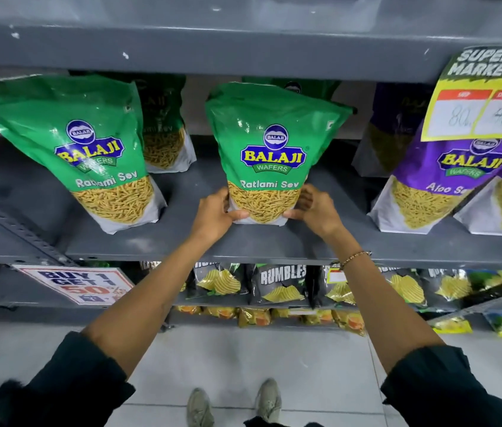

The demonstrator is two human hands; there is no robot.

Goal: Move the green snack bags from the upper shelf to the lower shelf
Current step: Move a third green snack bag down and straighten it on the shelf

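Observation:
A green Ratlami Sev bag point(269, 143) stands upright in the middle of the grey shelf point(182, 241). My left hand point(217, 212) grips its bottom left corner and my right hand point(314, 209) grips its bottom right corner. A second green bag point(68, 140) leans at the left of the same shelf, with a third green bag point(163, 124) behind it. Another green bag point(305, 86) peeks out behind the held one. The shelf below point(151, 303) holds black chip bags.
Purple Aloo Sev bags point(447, 186) stand at the right of the shelf. A price card point(484, 97) hangs from the shelf above. Black Rumbles bags point(280, 285) and a "Buy 1 Get 1" sign point(74, 285) are below. My shoes point(234, 402) stand on the tiled floor.

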